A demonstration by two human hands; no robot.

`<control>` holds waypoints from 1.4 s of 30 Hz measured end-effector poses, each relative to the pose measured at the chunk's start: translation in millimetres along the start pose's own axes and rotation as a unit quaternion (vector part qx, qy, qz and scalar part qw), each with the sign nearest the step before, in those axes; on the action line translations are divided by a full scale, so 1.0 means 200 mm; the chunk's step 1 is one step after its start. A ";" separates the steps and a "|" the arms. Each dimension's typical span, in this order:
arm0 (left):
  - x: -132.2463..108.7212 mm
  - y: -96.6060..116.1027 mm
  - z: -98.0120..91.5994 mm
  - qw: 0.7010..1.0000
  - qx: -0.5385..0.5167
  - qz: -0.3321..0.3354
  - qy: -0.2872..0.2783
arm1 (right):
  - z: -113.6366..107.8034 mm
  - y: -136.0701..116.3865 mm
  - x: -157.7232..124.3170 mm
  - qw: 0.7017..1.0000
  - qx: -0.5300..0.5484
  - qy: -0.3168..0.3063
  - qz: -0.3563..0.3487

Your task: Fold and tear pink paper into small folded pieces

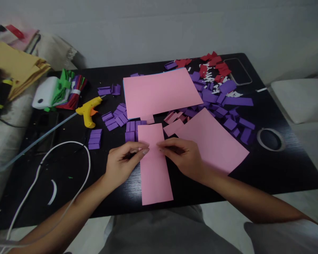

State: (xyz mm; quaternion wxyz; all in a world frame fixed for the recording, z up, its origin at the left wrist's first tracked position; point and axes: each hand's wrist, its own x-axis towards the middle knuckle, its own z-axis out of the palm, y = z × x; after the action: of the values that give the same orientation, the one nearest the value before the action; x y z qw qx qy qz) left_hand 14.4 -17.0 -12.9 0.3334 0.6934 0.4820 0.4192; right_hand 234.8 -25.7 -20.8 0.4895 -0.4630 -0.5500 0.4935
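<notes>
Pink strip [155, 173]: long axis fore-and-aft over bench [267, 169], far end slightly leftward.
Left hand [124, 160]: fingertips narrow, holding left side.
Right hand [187, 157]: likewise, holding right side.

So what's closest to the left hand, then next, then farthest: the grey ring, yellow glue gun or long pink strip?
1. Long pink strip: touched by the left hand.
2. Yellow glue gun: beyond the hand, leftward.
3. Grey ring: far right.

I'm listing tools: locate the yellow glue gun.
In the head view, the yellow glue gun lies on the left side of the black table, between the red bundle and the folded purple pieces.
</notes>
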 end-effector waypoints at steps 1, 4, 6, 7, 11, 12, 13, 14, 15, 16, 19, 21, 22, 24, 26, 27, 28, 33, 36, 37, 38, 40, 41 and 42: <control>0.00 0.00 0.00 1.000 0.000 0.000 0.003 | 0.00 0.00 0.00 1.000 -0.004 0.002 -0.002; 0.00 0.00 0.01 1.000 -0.002 -0.009 0.015 | 0.00 0.00 -0.01 1.000 -0.011 0.009 0.001; 0.00 0.01 0.01 1.000 -0.006 -0.019 0.020 | 0.01 0.00 -0.01 1.000 -0.008 0.013 0.009; 0.00 0.01 0.01 0.999 -0.009 -0.022 0.022 | 0.01 0.00 -0.01 1.000 -0.005 0.015 0.012; 0.00 0.02 0.01 0.999 -0.020 -0.030 0.023 | 0.01 -0.01 -0.01 1.000 -0.002 0.021 0.015; 0.01 0.02 0.01 0.999 -0.021 -0.031 0.022 | 0.01 -0.01 -0.01 1.000 -0.002 0.022 0.016; 0.01 0.02 0.01 0.999 -0.022 -0.033 0.022 | 0.01 -0.01 -0.01 1.000 -0.002 0.021 0.018; 0.01 0.02 0.01 0.999 -0.023 -0.035 0.021 | 0.01 -0.01 -0.01 1.000 -0.001 0.021 0.018; 0.01 0.02 0.01 0.999 -0.025 -0.037 0.020 | 0.01 -0.01 -0.01 1.000 0.001 0.020 0.018; 0.01 0.02 0.01 0.999 -0.028 -0.040 0.019 | 0.00 -0.01 -0.01 1.000 0.002 0.020 0.017; 0.00 0.01 0.01 0.998 -0.036 -0.048 0.018 | 0.00 -0.01 -0.01 1.000 0.000 0.017 0.016; 0.00 0.00 0.00 0.998 -0.036 -0.054 0.014 | 0.00 0.00 -0.01 1.000 0.002 0.013 0.020; 0.00 0.00 0.00 0.998 -0.033 -0.057 0.010 | 0.00 0.00 -0.01 1.000 0.006 0.011 0.024; 0.00 -0.01 0.00 0.998 -0.020 -0.062 0.005 | 0.01 0.01 -0.01 0.999 0.015 0.006 0.032; 0.00 -0.02 -0.01 0.998 -0.006 -0.064 0.006 | 0.01 0.02 -0.01 0.999 0.023 0.005 0.040; 0.00 -0.02 -0.01 0.998 -0.001 -0.062 0.011 | 0.01 0.03 -0.01 0.999 0.026 0.006 0.042; 0.00 -0.02 -0.01 0.998 0.002 -0.060 0.019 | 0.00 0.03 0.00 0.999 0.029 0.009 0.043; 0.02 -0.01 -0.03 0.995 -0.006 -0.067 0.079 | -0.02 0.04 0.03 0.999 -0.026 0.040 0.020; 0.02 0.00 -0.03 0.992 -0.021 -0.074 0.097 | -0.04 0.02 0.04 0.988 -0.131 0.053 -0.054; 0.02 0.01 -0.03 0.992 -0.026 -0.074 0.098 | -0.04 0.01 0.04 0.983 -0.156 0.055 -0.082; 0.02 0.01 -0.03 0.992 -0.030 -0.070 0.096 | -0.04 0.00 0.03 0.979 -0.166 0.054 -0.102; 0.01 0.02 -0.02 0.994 -0.040 -0.059 0.084 | -0.02 -0.01 0.02 0.985 -0.136 0.037 -0.098; 0.00 0.02 -0.02 0.995 -0.044 -0.053 0.074 | -0.02 -0.02 0.01 0.992 -0.099 0.018 -0.072; 0.00 0.02 -0.01 0.996 -0.047 -0.047 0.061 | -0.01 -0.02 0.00 0.998 -0.056 -0.003 -0.036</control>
State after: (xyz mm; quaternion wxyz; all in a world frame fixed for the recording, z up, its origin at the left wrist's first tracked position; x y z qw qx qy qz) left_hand 14.0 -18.4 -7.8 0.3549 0.6266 0.5134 0.4668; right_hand 236.1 -25.4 -17.5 0.4786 -0.4682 -0.5947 0.4451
